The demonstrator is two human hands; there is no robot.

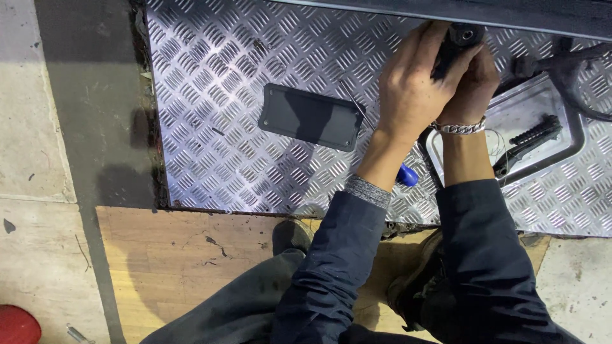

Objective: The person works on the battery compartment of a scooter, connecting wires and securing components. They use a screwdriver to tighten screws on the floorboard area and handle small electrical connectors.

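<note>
My left hand [413,83] wraps around a black cylindrical part [460,38] near the top of the view, fingers curled over it. My right hand [470,89] sits just behind and to the right, also closed against the same black part; a metal chain bracelet [460,128] circles that wrist. Most of the part is hidden under both hands. A blue-handled tool [407,175] lies under my left forearm, its thin shaft running up toward the hands.
A black rectangular plate [310,117] lies on the diamond-pattern metal floor [217,95]. A shiny metal tray [548,108] at right holds a black footpeg-like part [532,135]. A wooden board [185,261] and concrete lie below; a red object [18,325] sits bottom left.
</note>
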